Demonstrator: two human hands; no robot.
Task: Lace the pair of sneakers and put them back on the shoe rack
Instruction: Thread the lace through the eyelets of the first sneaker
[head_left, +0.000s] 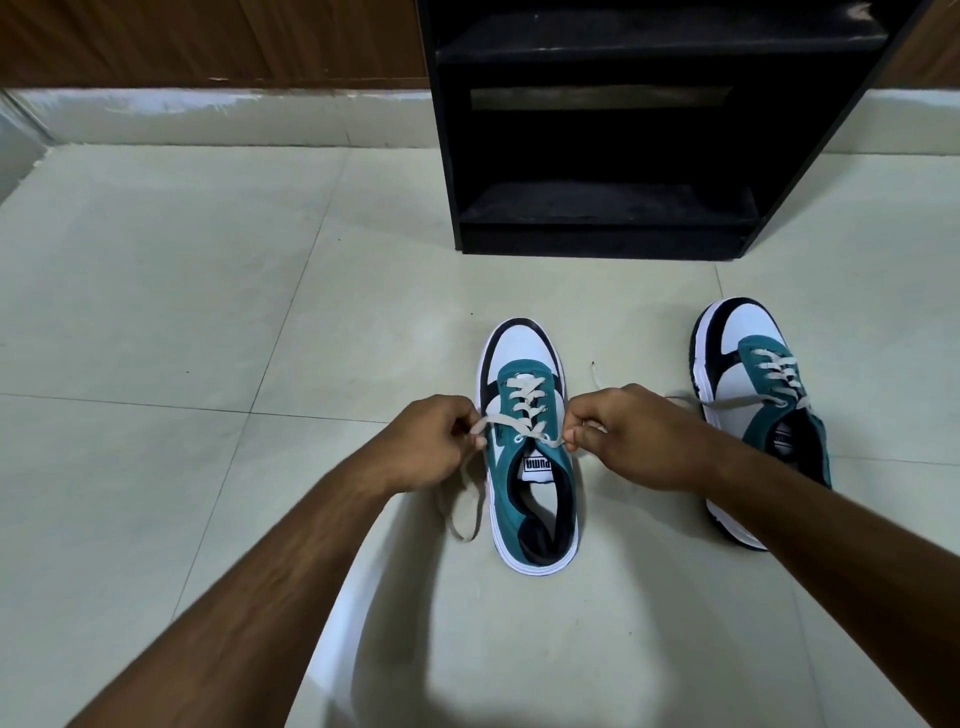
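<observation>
Both hands pinch one lace end each, the left hand (434, 441) and right hand (631, 436) drawing the lace (524, 410) taut across the near sneaker (530, 457), likely to snug the crossings. The second sneaker (753, 395) waits just right, on the pale tiled floor (208, 312) before the black shoe rack (613, 218), wood panelling behind

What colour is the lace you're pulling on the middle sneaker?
Off-white, a pale beige lace against the teal upper of the sneaker; the head view shows it best.
</observation>
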